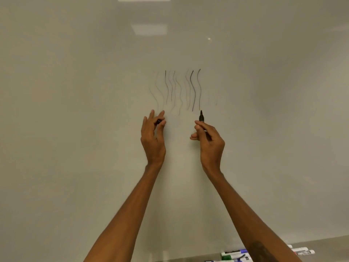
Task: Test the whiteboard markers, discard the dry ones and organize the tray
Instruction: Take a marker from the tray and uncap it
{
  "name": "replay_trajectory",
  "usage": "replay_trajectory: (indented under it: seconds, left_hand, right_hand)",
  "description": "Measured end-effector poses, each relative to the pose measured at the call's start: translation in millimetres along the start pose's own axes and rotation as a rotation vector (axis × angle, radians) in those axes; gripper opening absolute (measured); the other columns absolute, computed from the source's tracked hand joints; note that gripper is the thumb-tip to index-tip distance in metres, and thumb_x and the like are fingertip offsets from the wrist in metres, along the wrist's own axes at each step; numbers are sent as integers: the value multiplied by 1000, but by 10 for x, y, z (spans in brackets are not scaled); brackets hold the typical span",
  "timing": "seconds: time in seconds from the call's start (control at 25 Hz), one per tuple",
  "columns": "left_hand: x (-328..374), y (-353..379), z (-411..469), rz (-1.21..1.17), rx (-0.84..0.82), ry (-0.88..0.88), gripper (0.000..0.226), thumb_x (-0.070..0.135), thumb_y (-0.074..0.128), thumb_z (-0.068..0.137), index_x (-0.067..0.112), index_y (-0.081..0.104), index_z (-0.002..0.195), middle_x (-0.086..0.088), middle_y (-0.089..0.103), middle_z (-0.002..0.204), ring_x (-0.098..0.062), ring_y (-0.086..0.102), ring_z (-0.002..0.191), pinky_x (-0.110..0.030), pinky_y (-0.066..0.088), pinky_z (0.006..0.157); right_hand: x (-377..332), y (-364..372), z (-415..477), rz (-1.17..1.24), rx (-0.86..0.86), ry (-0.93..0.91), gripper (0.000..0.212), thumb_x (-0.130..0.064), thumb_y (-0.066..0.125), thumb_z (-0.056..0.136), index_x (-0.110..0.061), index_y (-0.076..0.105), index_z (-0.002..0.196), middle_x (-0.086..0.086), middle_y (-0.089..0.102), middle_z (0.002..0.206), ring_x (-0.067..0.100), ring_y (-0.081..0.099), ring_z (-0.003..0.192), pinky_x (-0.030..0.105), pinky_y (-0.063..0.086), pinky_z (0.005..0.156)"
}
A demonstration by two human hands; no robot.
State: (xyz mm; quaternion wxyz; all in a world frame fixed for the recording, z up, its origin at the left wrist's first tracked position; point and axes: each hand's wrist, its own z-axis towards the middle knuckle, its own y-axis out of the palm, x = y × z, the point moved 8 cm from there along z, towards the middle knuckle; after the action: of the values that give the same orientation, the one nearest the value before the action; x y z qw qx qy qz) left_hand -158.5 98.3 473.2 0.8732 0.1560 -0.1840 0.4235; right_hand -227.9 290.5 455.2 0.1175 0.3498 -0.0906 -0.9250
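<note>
Markers (233, 254) jumbled on tray (332, 242), bottom right

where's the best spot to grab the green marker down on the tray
Probably pinch the green marker across its barrel, coming from above. It lies flat along the tray with other markers close beside it, so its top is the freest side.

Dim, greyish light. Glare patches (149, 29) up top on the whiteboard (66, 110), so lit from overhead. Pic's soft tbh.
</note>
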Motion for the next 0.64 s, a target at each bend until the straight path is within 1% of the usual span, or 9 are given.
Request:
replay_trajectory:
  seconds: [0.08,0.16,0.24,0.32,0.4,0.44,0.52,0.56,0.64]
  left_hand:
    - [-32,-113,237,52,22,31,39,32,45,104,6,60,129,-4,55,144,-20,35,146,-41,20,124]
    - [-14,-232,430,84,47,76,41,30,42,105,5,57,134,16,51,146,-15,26,149,-44,17,125]
    - [10,-320,596,123,55,116,38,25,41,106,2,57,132,35,48,139,-6,21,150,-44,17,125]
    - [-61,-365,724,153,48,110,36,23,40,107,3,56,132,20,48,146,-7,16,151,-42,15,125]
    - [-153,-348,788,150,27,83,37,24,38,108,6,54,135,4,44,153,-14,15,152,-35,12,126]
    - [-190,-330,792,138,25,56,38,25,37,108,9,53,138,4,40,155,-14,14,153,-33,11,126]
    - [-193,-296,783,130,50,37,39,26,35,108,17,50,143,14,33,156,-2,9,151,-34,13,126]
    - [-156,-288,774,147,72,72,39,24,35,108,19,47,145,17,34,155,3,9,149,-35,14,126]
    - [-110,-275,760,200,110,181,39,21,34,108,15,45,145,18,40,150,1,14,149,-39,15,125]
  right_hand:
    - [-123,164,131,89,-37,24,24,-17,56,100,-8,69,118,10,71,97,22,70,85,35,59,83]
    - [-181,318,214,181,-79,49,29,-14,46,103,-9,65,123,9,72,103,22,70,95,34,56,89]
    - [-226,422,278,260,-96,47,32,-8,41,103,-9,62,127,11,71,107,24,68,102,36,54,92]
    - [-280,481,334,295,-84,30,30,-4,46,101,-8,59,127,11,71,110,25,67,104,37,54,90]
    - [-308,479,387,292,-41,34,25,-12,55,99,-11,59,124,9,71,110,22,66,102,35,54,85]
    - [-312,458,419,291,-15,40,23,-19,55,100,-14,60,122,9,71,108,21,66,97,35,53,81]
    - [-331,376,517,273,43,10,25,-28,46,102,-15,62,116,9,70,101,21,62,84,34,48,73]
    - [-341,325,579,251,74,-12,28,-28,43,103,-14,64,114,10,69,95,20,59,79,32,47,70]
    - [-375,211,714,199,143,-38,27,-21,42,102,-10,66,110,10,62,83,18,53,71,27,45,64]
